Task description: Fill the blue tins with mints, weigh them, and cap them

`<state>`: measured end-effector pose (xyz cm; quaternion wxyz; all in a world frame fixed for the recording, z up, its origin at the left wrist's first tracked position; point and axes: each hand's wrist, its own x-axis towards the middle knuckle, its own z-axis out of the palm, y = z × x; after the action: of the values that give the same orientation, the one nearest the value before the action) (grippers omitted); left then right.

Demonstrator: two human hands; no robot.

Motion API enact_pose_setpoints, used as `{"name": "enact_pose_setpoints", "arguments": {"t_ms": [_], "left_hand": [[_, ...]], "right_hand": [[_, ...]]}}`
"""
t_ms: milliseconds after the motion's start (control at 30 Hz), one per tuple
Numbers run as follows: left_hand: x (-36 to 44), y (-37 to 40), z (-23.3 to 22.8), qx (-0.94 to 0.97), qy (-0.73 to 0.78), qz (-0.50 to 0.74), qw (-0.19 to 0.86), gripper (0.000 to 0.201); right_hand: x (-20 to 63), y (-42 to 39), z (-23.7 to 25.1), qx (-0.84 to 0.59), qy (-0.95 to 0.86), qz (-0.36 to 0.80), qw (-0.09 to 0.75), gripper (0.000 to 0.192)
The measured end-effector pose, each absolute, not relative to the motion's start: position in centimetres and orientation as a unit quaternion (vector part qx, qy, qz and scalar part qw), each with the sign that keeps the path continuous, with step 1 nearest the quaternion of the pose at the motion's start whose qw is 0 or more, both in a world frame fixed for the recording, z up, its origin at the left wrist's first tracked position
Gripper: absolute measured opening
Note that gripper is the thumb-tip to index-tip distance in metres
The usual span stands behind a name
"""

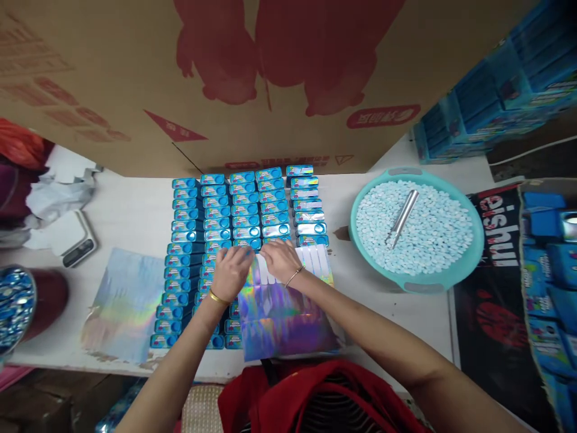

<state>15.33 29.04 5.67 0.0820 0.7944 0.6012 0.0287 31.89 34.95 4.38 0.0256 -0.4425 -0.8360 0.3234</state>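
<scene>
Holographic sticker sheet (282, 313) is lying over the near rows of blue tins (243, 210) right in front of you. Your left hand (231, 272) and right hand (282, 260) are both at its top edge, fingers curled and pinching a sticker strip, almost touching each other.

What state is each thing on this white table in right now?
Small blue tins: lids shut, laid flat in close rows.
Holographic sticker sheet: flat over the near tins, top edge partly peeled.
Left hand: fingers pinched at the sheet's top edge.
Right hand: fingers pinched at the same edge.
Teal plastic basin: full of pale tablets.
Metal scoop: lying on the tablets.
</scene>
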Motion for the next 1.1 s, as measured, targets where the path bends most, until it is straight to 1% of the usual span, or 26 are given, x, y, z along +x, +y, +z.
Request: {"name": "enact_pose_setpoints", "arguments": {"t_ms": [100,200,267,333,400,467,500,567,700,833,900,967,1100], "left_hand": [[15.3,27.0,5.4,0.794,0.601,0.038,0.087,0.024],[15.9,24.4,6.5,0.786,0.600,0.074,0.129,0.019],[16.6,23.0,8.1,0.756,0.617,0.131,0.173,0.012],[17.5,22.2,9.6,0.671,0.674,0.233,0.204,0.005],[18.5,22.5,10.8,0.530,0.732,0.359,0.234,0.008],[19.5,23.5,11.3,0.391,0.749,0.456,0.279,0.015],[19.9,24.1,11.3,0.346,0.745,0.481,0.306,0.017],[20.5,25.3,11.2,0.313,0.736,0.494,0.340,0.021],[20.5,26.4,11.0,0.358,0.752,0.452,0.321,0.021],[19.9,26.2,11.5,0.378,0.755,0.431,0.319,0.020],[19.8,26.1,12.0,0.373,0.739,0.448,0.337,0.019],[19.9,26.2,12.6,0.344,0.716,0.487,0.362,0.018],[20.5,26.9,13.3,0.250,0.683,0.547,0.415,0.019]], "right_hand": [[31.4,34.5,3.9,-0.445,-0.834,0.325,0.022,0.023],[31.1,34.0,3.3,-0.452,-0.832,0.321,0.025,0.027],[31.0,33.7,3.0,-0.451,-0.833,0.319,0.025,0.029],[31.3,33.4,2.9,-0.443,-0.835,0.324,0.046,0.029],[32.2,33.1,3.3,-0.428,-0.823,0.351,0.128,0.033],[33.6,32.7,4.0,-0.417,-0.781,0.396,0.244,0.044],[34.4,32.5,4.3,-0.414,-0.756,0.415,0.291,0.049],[36.0,32.0,4.9,-0.414,-0.730,0.428,0.336,0.058],[37.6,31.3,4.2,-0.398,-0.758,0.386,0.342,0.066],[37.5,30.6,1.7,-0.348,-0.807,0.370,0.301,0.061],[37.4,30.4,0.7,-0.329,-0.818,0.375,0.287,0.061],[37.5,30.4,0.3,-0.322,-0.811,0.393,0.291,0.062],[37.8,30.8,1.6,-0.319,-0.755,0.463,0.338,0.069]]}}
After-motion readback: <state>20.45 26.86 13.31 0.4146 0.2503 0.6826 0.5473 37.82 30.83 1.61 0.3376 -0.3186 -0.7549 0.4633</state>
